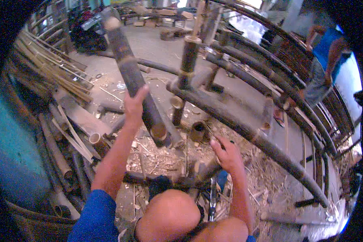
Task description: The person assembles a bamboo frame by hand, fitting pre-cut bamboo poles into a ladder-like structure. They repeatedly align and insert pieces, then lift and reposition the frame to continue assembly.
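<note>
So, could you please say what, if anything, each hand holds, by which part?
The left hand grips a thick, dark bamboo pole by its nearer half; for the right hand, I can't tell.

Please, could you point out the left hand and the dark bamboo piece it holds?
Left hand (134, 106), head view: middle of the hand.
Dark bamboo piece (132, 75), head view: middle of its side.

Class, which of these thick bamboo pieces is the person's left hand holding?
The dark piece slanting up left of centre: the left hand grips it, but touches neither the upright piece nor the long sloping pole.
</note>
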Motion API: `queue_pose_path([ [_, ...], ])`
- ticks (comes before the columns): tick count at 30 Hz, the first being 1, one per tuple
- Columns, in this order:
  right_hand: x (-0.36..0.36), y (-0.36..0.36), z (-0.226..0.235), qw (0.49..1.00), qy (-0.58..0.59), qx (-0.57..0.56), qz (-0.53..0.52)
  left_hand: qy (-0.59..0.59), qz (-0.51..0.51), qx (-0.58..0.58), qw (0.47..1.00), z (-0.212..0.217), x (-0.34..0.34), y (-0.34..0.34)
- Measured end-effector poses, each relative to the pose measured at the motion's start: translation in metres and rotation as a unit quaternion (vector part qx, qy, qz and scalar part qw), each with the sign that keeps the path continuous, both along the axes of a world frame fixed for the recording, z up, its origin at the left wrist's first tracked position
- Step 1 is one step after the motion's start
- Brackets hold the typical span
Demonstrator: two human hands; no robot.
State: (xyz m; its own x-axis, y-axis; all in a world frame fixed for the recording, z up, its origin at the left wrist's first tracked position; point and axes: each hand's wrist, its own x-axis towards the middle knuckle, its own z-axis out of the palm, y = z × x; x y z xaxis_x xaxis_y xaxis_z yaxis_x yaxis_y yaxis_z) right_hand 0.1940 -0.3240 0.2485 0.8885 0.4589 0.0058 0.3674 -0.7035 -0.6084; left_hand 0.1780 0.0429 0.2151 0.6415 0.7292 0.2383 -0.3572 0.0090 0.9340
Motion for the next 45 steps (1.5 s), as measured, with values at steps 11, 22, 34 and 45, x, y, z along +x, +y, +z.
queue_pose_path([
  [11,0.018,-0.004,-0.026,0.989,-0.057,0.130,-0.029,-0.189,-0.065,-0.241,0.950,0.071,-0.019,-0.076],
  [22,0.019,-0.020,-0.055,0.709,0.110,0.685,-0.126,-0.071,-0.184,-0.293,0.936,0.005,-0.058,-0.136],
  [34,0.000,-0.043,-0.051,0.719,0.053,0.693,-0.019,-0.124,-0.110,-0.373,0.913,-0.013,-0.063,-0.146],
  [45,-0.007,-0.074,-0.020,0.922,-0.144,0.360,-0.011,-0.154,-0.104,-0.309,0.933,-0.017,-0.079,-0.168],
])
